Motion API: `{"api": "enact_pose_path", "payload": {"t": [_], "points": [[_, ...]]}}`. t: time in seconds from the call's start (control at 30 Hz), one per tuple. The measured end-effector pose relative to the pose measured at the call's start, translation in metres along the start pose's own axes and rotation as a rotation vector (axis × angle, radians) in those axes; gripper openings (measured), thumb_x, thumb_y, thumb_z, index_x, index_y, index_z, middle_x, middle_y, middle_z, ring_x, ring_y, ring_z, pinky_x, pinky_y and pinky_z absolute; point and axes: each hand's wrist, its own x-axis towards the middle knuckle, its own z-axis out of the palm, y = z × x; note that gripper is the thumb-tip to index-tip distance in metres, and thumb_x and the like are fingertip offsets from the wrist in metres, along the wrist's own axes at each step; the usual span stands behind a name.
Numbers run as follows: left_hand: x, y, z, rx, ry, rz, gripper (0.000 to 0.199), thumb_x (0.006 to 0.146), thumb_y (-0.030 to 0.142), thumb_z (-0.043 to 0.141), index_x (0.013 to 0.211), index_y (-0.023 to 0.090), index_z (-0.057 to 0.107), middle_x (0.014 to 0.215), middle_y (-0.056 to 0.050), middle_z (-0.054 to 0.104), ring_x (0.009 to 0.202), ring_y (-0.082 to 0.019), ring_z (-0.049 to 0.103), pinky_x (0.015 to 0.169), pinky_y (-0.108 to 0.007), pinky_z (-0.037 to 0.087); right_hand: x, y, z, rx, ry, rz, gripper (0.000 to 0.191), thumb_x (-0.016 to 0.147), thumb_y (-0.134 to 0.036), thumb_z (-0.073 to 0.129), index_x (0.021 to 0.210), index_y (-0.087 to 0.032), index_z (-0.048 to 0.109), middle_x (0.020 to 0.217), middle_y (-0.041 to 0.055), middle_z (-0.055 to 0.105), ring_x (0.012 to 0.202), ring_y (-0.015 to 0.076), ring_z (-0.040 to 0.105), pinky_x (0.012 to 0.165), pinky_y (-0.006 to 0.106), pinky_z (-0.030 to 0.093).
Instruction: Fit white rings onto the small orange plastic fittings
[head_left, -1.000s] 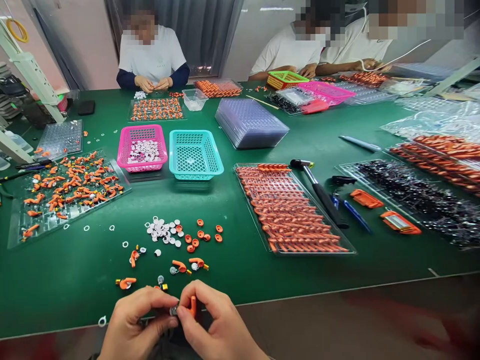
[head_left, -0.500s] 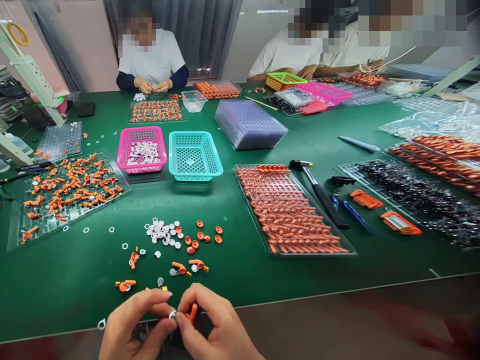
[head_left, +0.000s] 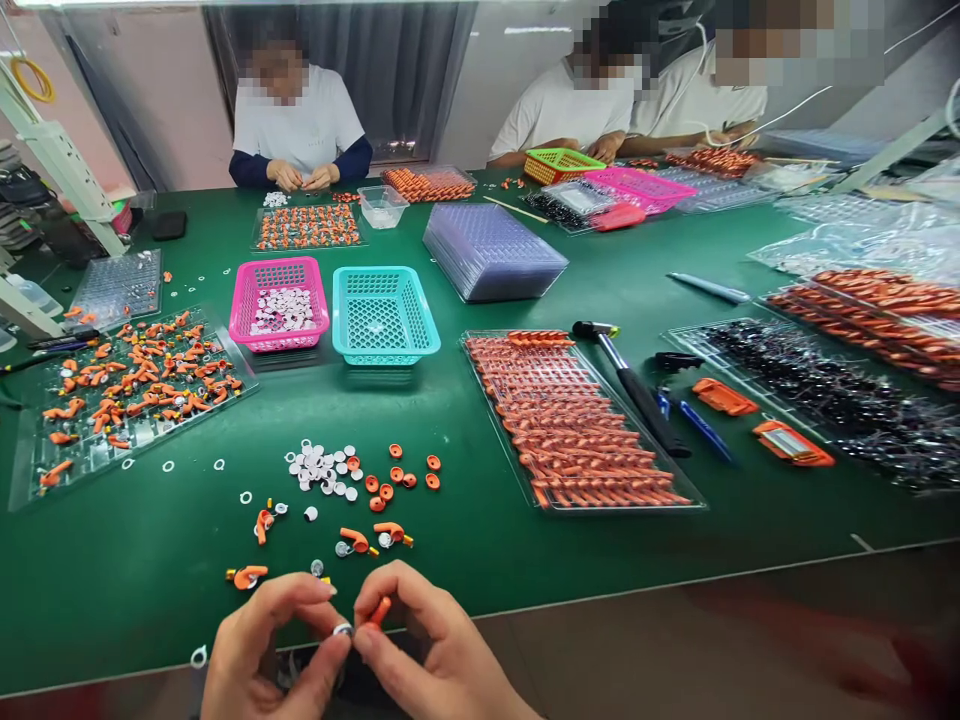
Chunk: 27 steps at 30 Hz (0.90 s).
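Observation:
At the table's front edge my left hand (head_left: 277, 650) pinches a small round whitish disc (head_left: 343, 630) between thumb and finger. Right beside it, my right hand (head_left: 427, 640) grips an orange curved plastic piece (head_left: 381, 611), mostly covered by the fingers. The fingertips of both hands meet, and where the two parts touch is hidden. Just beyond lie several orange curved pieces (head_left: 356, 540) with discs and gold-coloured ends. Behind those are a heap of white discs (head_left: 324, 468) and several orange round caps (head_left: 386, 491).
A pink basket (head_left: 232, 325) holding white pieces stands by a turquoise basket (head_left: 431, 340). Trays of orange parts lie left (head_left: 142, 375) and right (head_left: 592, 430), near a hammer (head_left: 634, 385). Black parts (head_left: 817, 390) fill a tray further right. Co-workers (head_left: 300, 120) sit across the table.
Both hands stay together at the table edge with slight finger movement; the orange piece in my right hand is turned a little. The whole view has shifted slightly.

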Motion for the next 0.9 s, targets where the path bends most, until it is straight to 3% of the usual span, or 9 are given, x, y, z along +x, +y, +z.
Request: {"api": "enact_pose_path", "payload": {"t": [0.17,0.27,0.37,0.43,0.5,0.67,0.9], "points": [[0.011,0.003,0.004,0.138,-0.096,0.158,0.026,0.078,0.006,0.065,0.095,0.026,0.062,0.075,0.003,0.070,0.065,-0.013,0.067,0.067,-0.020,0.054,-0.001,0.005,-0.003,-0.028,0.010,0.026,0.009,0.086,-0.024,0.056,0.082,-0.018,0.060,0.072,0.0016,0.063,0.066,0.0148,0.059,0.062,0.023,0.048],[0.023,0.004,0.006,0.195,-0.191,0.153,0.021,0.082,0.008,0.065,0.095,0.025,0.061,0.078,0.002,0.072,0.068,-0.015,0.070,0.068,-0.022,0.055,-0.001,0.006,-0.007,-0.075,0.083,-0.013,0.011,0.086,-0.022,0.053,0.077,-0.018,0.058,0.070,0.0008,0.060,0.064,0.0144,0.056,0.061,0.023,0.046],[0.045,0.002,0.007,0.212,-0.394,0.082,0.025,0.087,0.015,0.065,0.110,0.025,0.060,0.084,0.002,0.076,0.074,-0.015,0.073,0.071,-0.021,0.056,-0.001,0.007,-0.017,-0.093,0.169,-0.022,0.015,0.088,-0.023,0.050,0.074,-0.019,0.054,0.067,-0.0010,0.054,0.061,0.0135,0.052,0.058,0.023,0.043],[0.066,0.000,0.009,0.329,-0.513,0.128,0.029,0.090,0.019,0.064,0.118,0.026,0.060,0.091,0.001,0.076,0.082,-0.016,0.072,0.076,-0.023,0.055,-0.001,0.009,-0.025,-0.089,0.229,-0.011,0.017,0.090,-0.025,0.049,0.074,-0.019,0.053,0.067,-0.0014,0.053,0.061,0.0134,0.050,0.057,0.023,0.043],[0.090,-0.004,0.014,0.581,-0.521,0.269,0.020,0.094,0.018,0.057,0.110,0.023,0.066,0.096,-0.003,0.074,0.085,-0.017,0.069,0.076,-0.026,0.054,-0.002,0.012,-0.032,-0.088,0.273,-0.003,0.018,0.091,-0.026,0.050,0.075,-0.019,0.054,0.068,-0.0011,0.053,0.062,0.0138,0.050,0.058,0.023,0.043],[0.132,-0.015,0.031,0.757,-0.532,0.333,0.018,0.091,0.017,0.059,0.089,0.023,0.076,0.083,-0.005,0.068,0.079,-0.022,0.057,0.071,-0.033,0.048,-0.004,0.017,-0.037,-0.082,0.276,0.019,0.017,0.092,-0.027,0.051,0.077,-0.019,0.055,0.069,-0.0010,0.052,0.062,0.0140,0.050,0.058,0.024,0.042],[0.136,-0.021,0.039,0.825,-0.548,0.325,0.016,0.088,0.012,0.061,0.077,0.020,0.069,0.079,-0.004,0.063,0.076,-0.022,0.054,0.069,-0.034,0.045,-0.005,0.016,-0.037,-0.071,0.237,0.031,0.020,0.094,-0.030,0.049,0.077,-0.019,0.053,0.067,-0.0025,0.048,0.059,0.0129,0.046,0.055,0.024,0.039]]}}
